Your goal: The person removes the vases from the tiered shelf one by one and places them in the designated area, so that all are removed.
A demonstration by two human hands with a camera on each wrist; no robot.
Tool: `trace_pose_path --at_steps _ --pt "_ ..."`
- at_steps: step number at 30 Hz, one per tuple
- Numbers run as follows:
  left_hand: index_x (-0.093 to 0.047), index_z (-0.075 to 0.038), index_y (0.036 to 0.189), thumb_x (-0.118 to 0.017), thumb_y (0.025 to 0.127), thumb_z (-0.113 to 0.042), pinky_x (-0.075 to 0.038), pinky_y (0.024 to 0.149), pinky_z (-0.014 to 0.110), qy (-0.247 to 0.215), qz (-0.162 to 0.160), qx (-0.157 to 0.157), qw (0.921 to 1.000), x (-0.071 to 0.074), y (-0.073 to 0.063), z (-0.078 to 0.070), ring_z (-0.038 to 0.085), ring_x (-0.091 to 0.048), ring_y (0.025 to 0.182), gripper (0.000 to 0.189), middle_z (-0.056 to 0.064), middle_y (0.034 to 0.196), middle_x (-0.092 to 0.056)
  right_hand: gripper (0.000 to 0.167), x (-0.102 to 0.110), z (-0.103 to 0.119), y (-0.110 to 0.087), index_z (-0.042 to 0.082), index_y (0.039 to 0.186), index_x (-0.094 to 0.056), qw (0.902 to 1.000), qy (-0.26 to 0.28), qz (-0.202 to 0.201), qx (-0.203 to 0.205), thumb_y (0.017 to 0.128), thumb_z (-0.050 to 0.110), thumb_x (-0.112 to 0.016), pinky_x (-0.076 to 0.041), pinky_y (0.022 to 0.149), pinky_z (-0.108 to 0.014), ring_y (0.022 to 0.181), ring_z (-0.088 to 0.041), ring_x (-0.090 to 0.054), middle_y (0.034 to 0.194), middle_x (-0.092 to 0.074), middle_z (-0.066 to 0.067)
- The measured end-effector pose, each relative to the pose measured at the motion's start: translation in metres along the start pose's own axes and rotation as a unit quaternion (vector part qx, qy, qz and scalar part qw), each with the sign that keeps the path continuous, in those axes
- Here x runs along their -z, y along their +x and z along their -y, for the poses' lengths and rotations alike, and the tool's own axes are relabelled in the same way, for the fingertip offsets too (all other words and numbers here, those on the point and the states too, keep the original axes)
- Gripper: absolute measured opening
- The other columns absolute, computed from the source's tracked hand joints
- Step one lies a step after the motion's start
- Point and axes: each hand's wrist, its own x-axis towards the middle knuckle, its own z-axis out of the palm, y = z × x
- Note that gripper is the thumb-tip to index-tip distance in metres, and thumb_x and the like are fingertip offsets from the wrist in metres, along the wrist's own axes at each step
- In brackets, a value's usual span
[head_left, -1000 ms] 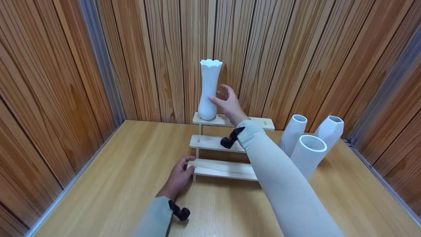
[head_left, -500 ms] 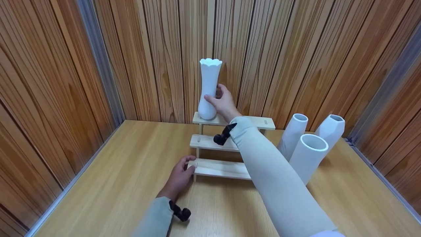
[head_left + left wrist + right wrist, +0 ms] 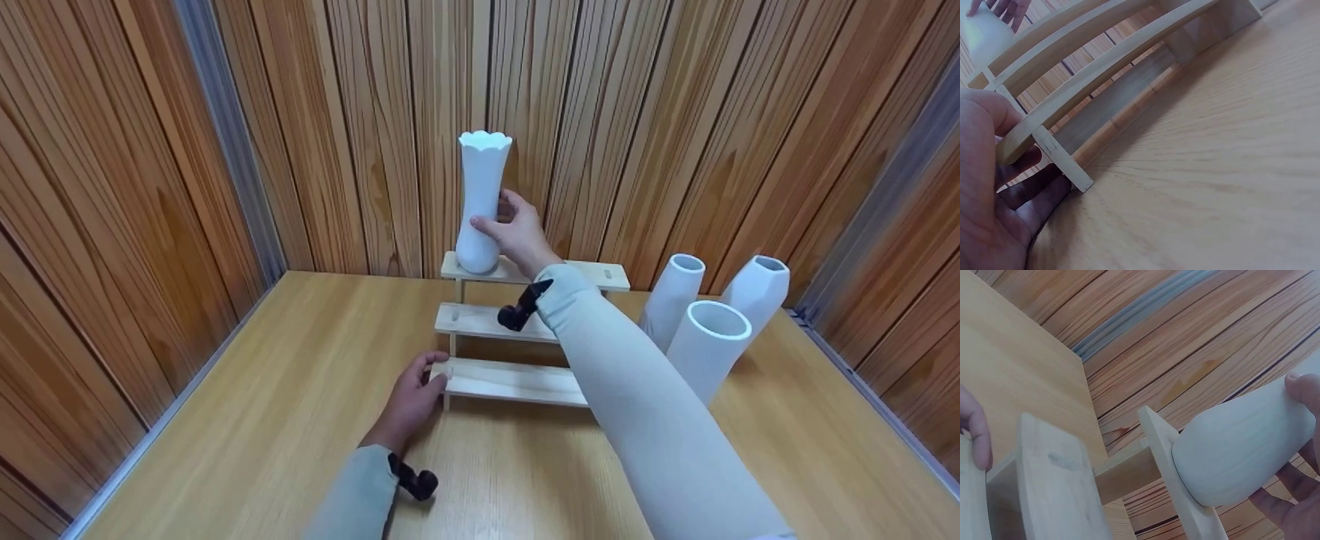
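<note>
A white vase with a scalloped rim stands upright at the left end of the top step of a three-tier wooden display stand. My right hand holds the vase low on its body, thumb in front and fingers round the far side. In the right wrist view, the vase's base sits against the top board. My left hand grips the left end of the lowest board. The left wrist view shows that hand's thumb above the board and its fingers beneath, beside the stand's leg.
Three more white vases stand on the table to the right of the stand: a narrow tapered one, a wide-mouthed one and a faceted one. Wood-panelled walls enclose the wooden table at the back and sides.
My right hand has come up to the vase and taken hold of it. The vase has since shifted very slightly to the right on the top board. My left hand keeps its grip.
</note>
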Motion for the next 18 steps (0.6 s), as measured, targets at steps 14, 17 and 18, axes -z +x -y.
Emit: trace_pose_path --at_steps 14,17,18 --pt "-0.058 -0.018 0.13 -0.055 0.101 -0.015 -0.032 0.116 0.053 -0.009 0.004 0.001 0.9999 0.0 0.003 0.001 0.03 -0.037 0.143 0.03 0.01 0.153 -0.044 0.069 0.011 0.0 -0.025 0.016 0.151 -0.045 0.9989 0.001 0.021 0.043 0.09 0.024 -0.078 -0.045 0.107 -0.047 0.123 -0.022 -0.058 0.134 -0.06 -0.005" --pt "-0.058 -0.02 0.13 -0.056 0.101 -0.017 -0.031 0.117 0.054 -0.006 0.002 0.012 0.9999 0.001 0.004 0.002 0.03 -0.037 0.143 0.03 0.008 0.153 -0.044 0.07 0.014 -0.001 -0.03 0.016 0.151 -0.045 0.9987 0.001 0.023 0.046 0.089 0.024 -0.079 -0.045 0.107 -0.047 0.124 -0.022 -0.058 0.135 -0.06 -0.006" --pt "-0.058 -0.021 0.13 -0.056 0.1 -0.017 -0.031 0.117 0.053 -0.007 0.002 0.014 0.9999 0.001 0.005 0.002 0.029 -0.037 0.143 0.03 0.007 0.152 -0.044 0.07 0.015 -0.001 -0.032 0.015 0.15 -0.046 0.9986 0.004 0.022 0.049 0.089 0.023 -0.079 -0.045 0.107 -0.047 0.125 -0.023 -0.058 0.136 -0.06 -0.006"
